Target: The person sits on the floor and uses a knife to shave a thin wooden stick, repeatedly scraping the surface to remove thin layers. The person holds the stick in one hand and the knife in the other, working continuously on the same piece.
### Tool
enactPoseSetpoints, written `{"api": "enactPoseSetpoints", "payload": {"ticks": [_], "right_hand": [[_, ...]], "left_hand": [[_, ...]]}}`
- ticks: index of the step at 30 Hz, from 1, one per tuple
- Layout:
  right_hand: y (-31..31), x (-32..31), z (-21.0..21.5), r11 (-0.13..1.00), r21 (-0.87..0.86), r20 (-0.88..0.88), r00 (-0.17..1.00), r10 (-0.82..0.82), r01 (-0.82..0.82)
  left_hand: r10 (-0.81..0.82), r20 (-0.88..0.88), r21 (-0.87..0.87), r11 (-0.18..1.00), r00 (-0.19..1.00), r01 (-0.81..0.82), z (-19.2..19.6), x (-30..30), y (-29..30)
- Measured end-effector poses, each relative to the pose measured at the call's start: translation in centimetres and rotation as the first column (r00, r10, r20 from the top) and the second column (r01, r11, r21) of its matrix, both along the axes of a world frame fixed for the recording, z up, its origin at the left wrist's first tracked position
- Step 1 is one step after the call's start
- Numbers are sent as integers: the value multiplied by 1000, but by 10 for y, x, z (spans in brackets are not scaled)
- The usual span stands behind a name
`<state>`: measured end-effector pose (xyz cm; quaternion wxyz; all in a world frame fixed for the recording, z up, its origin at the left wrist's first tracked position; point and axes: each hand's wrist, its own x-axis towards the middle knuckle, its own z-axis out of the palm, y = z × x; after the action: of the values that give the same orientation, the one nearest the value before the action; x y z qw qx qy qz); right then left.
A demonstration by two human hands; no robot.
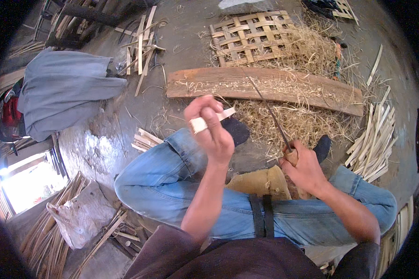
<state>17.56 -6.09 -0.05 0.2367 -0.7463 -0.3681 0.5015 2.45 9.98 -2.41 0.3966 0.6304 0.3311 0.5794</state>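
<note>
My left hand [217, 136] is raised in front of me, its fingers closed around a short pale strip of split bamboo or wood [199, 124]. Both ends of that strip stick out past my fingers. Lower and to the right, my right hand [308, 171] grips the wooden handle of a long, thin-bladed knife [275, 119]. The blade slants up and leftward, and its tip shows against a wooden board [186, 83] on the ground. Strip and blade are apart. Shavings lie scattered on the board.
Curly shavings [312, 122] heap around the board, beside a woven slat panel [246, 35]. Bundled pale strips [375, 139] lie at right, loose strips [141, 46] at upper left. A grey cloth [65, 90] drapes at left. Near my legs are a tan pad [260, 182] and a whitish sack [84, 214].
</note>
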Motion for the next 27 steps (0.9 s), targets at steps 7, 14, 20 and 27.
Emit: {"api": "enactPoseSetpoints", "payload": {"ticks": [7,14,20,27], "right_hand": [[15,-21,18,984,170,-32,999,-40,45],[30,-29,23,984,158,-83,994,-67,80],[30,-25,21,995,96,-72,997,-6,13],[20,-23,11,984,175,16,999,33,-35]], "left_hand": [[-15,304,3,1000,953,14,-4,-4,4],[202,209,158,959,957,-236,13,-9,2],[223,3,349,913,975,-210,-5,2,7],[359,-527,312,925,770,-218,25,-27,1]]}}
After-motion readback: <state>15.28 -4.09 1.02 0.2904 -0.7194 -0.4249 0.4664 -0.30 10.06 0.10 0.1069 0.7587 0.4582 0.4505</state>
